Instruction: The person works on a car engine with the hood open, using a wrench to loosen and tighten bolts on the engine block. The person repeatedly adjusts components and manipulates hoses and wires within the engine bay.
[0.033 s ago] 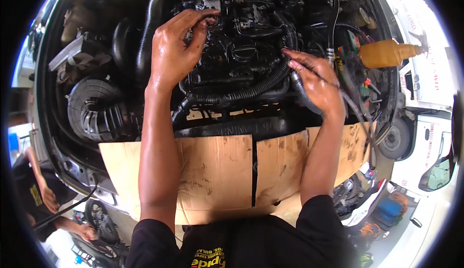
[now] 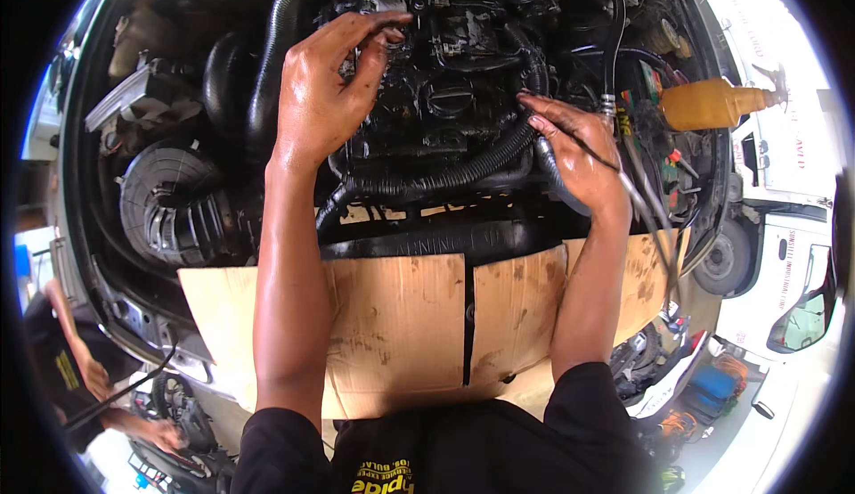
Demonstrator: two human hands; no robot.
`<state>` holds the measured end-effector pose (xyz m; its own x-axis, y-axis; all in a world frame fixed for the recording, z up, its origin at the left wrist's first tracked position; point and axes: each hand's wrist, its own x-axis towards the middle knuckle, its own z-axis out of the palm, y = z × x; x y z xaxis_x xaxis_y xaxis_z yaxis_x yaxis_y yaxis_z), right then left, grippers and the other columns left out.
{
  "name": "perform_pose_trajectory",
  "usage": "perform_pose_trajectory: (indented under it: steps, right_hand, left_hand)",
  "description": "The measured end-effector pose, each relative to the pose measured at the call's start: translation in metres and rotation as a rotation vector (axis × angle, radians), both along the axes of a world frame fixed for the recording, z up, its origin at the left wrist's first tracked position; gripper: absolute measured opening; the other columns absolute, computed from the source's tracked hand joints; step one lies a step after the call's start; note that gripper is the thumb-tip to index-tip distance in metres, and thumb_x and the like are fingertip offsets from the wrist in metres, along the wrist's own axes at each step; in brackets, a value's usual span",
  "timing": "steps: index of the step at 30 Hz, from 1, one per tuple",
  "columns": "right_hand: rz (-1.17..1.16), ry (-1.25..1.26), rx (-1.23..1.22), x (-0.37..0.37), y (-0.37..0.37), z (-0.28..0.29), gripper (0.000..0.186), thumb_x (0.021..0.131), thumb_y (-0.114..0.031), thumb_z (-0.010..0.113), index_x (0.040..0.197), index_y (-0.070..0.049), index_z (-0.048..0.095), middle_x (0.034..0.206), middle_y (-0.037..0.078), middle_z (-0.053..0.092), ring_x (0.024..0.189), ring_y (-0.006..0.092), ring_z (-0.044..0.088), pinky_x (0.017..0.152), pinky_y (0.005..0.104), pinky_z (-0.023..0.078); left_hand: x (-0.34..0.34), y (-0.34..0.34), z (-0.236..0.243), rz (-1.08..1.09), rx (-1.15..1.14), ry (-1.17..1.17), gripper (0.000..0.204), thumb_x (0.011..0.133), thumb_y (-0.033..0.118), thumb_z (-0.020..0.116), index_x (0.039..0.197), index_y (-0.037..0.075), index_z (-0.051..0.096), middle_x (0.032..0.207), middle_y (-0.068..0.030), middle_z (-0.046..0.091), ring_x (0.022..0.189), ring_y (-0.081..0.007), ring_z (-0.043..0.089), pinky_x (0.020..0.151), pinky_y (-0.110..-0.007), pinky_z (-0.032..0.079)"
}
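Note:
My left hand [image 2: 331, 84] is over the wet, black engine top [image 2: 405, 115], left of the round oil filler cap [image 2: 450, 97]. Its index finger stretches right while its thumb meets the curled fingertips; whatever they hold is hidden. The fingertips are dark with grime. On the right, my right hand [image 2: 583, 151] is beside a black corrugated hose [image 2: 499, 151], fingertips close to it. A thin dark cord [image 2: 595, 154] comes out between thumb and index finger and crosses the hand. Below the wrist, thin blurred lines hang toward the cardboard [image 2: 401, 334].
At right lies a yellow plastic bottle [image 2: 708, 104] with a nozzle. The left side has a round ribbed air-intake housing [image 2: 174, 195]. Cardboard covers the car's front edge beneath my forearms. Another person's hand [image 2: 160, 432] is at lower left. A white vehicle [image 2: 775, 289] stands at right.
The thin cord and hanging lines by my right hand have swung slightly left. My left fingertips have shifted a little to the right. The other person's lower hand has moved slightly.

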<state>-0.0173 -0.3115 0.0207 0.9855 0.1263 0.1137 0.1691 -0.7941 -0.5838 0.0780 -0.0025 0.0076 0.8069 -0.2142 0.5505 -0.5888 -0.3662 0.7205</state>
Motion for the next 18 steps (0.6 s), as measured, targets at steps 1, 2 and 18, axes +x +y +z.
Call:
perform_pose_trajectory:
  steps: [1,2,18]
  right_hand:
    - [-0.053,0.028,-0.034,0.003,0.005,0.003,0.031,0.106,-0.017,0.067,0.134,-0.005,0.076,0.133,0.018,0.077,0.125,0.0332,0.074,0.107,0.0384,0.056]
    - [-0.038,0.06,-0.051,0.001,0.008,0.009,0.031,0.106,-0.017,0.067,0.134,-0.006,0.076,0.134,0.019,0.076,0.127,0.0332,0.073,0.108,0.0383,0.055]
    - [0.056,-0.205,-0.112,0.018,-0.016,-0.035,0.029,0.105,-0.014,0.07,0.129,0.0,0.076,0.13,0.02,0.078,0.121,0.0279,0.076,0.104,0.0337,0.056]
  left_hand:
    - [0.008,-0.001,-0.001,0.019,0.011,-0.06,0.024,0.102,0.011,0.069,0.123,0.009,0.081,0.111,-0.0133,0.08,0.097,-0.0287,0.08,0.088,-0.036,0.061]
    - [0.012,0.002,-0.003,0.068,0.077,-0.09,0.024,0.102,0.013,0.07,0.123,0.009,0.081,0.113,-0.0131,0.08,0.097,-0.0292,0.08,0.087,-0.037,0.061]
    - [0.03,0.008,-0.009,0.173,0.254,-0.004,0.025,0.105,0.014,0.07,0.127,0.008,0.08,0.119,-0.0152,0.081,0.109,-0.0292,0.08,0.095,-0.041,0.062]
